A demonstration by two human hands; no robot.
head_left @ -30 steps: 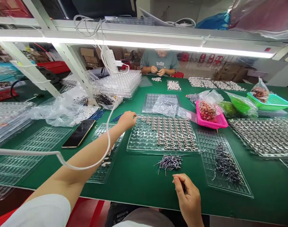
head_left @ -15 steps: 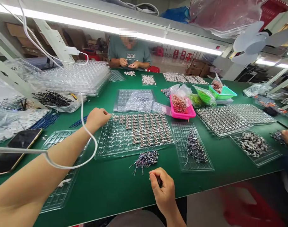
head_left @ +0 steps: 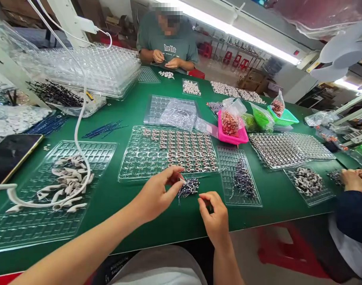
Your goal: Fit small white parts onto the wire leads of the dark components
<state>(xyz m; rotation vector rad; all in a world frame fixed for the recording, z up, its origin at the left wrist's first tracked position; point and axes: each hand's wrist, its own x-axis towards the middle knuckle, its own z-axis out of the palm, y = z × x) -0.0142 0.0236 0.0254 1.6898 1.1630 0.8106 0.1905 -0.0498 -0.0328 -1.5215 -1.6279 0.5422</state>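
Note:
My left hand [head_left: 159, 193] is at the left side of a small pile of thin wired parts with pale heads [head_left: 189, 187]. Its thumb and forefinger are curved and apart at the pile's edge. To the right of that pile, my right hand [head_left: 214, 211] is closed, thumb against curled fingers; anything inside is hidden. Behind both hands lies a clear moulded tray [head_left: 142, 156], its right part filled with rows of small brown-and-white round parts [head_left: 188, 152]. A second clear tray [head_left: 228, 190] on the right carries more wired parts [head_left: 244, 178].
On the left, pale curved parts [head_left: 69, 184] lie on a clear tray [head_left: 54, 227], with a white cable [head_left: 82, 99] hanging across it. Beyond are a phone [head_left: 14, 156], blue strips [head_left: 102, 128], stacked trays [head_left: 80, 67] and a pink basket [head_left: 233, 136]. Co-workers' hands [head_left: 353, 180] are at right.
My left hand has come back from the big tray's far left corner to the wired pile. My right hand stays near the pile, still closed. The view has shifted, uncovering the pale parts at left.

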